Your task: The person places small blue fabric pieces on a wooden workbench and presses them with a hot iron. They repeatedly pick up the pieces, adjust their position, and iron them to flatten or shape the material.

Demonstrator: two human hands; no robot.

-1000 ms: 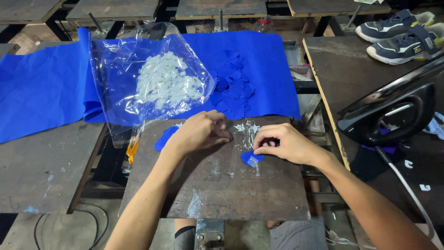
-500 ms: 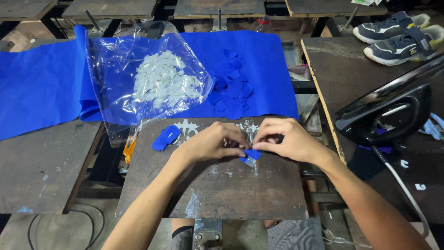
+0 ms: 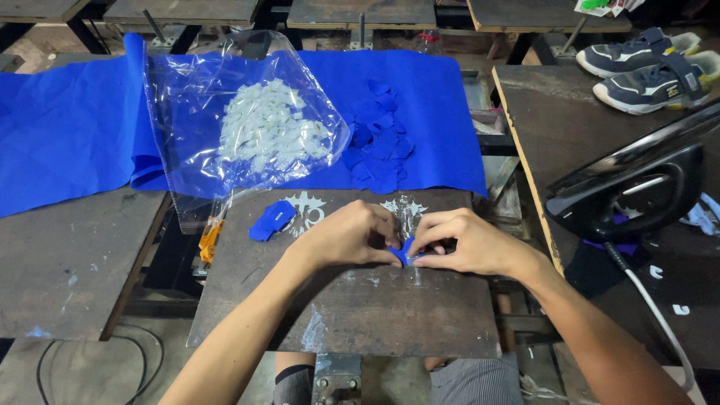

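Together, hands (image 3: 409, 241) on blue piece (image 3: 406, 250)

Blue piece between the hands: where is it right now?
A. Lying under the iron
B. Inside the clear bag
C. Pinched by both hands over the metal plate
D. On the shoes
C: the left hand and right hand meet fingertip to fingertip on the small blue piece just above the metal plate, apart from the clear bag and the iron.
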